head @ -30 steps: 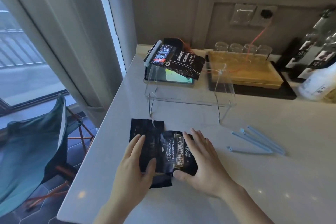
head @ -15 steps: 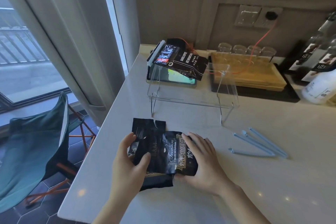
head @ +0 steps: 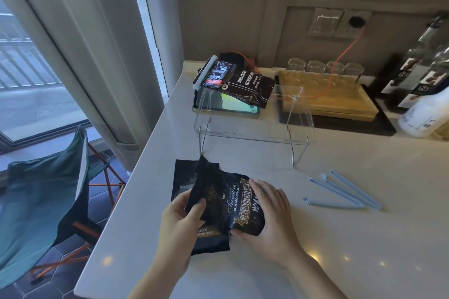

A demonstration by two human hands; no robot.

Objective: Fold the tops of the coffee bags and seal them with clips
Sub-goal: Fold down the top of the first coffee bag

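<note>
So the black coffee bag [head: 226, 204] was lying flat on the white counter [head: 340, 238], just in front of the clear acrylic stand [head: 252, 128], with its long axis running left-right and the open top pointing left. The left hand [head: 179, 223] was pinched onto that top flap, thumb over and fingers under, already lifting it up off the counter. The right hand [head: 269, 218] was wrapped around the bag's fat bottom end, pinning it down. The blue clips [head: 345, 192] were sitting right of the bag, well apart from it, near the stand's right leg. So I'd say the right hand was the obvious one to grab a clip, since the left was busy with the fold. Another bag [head: 240, 85], already clipped, was up on the stand.
</note>
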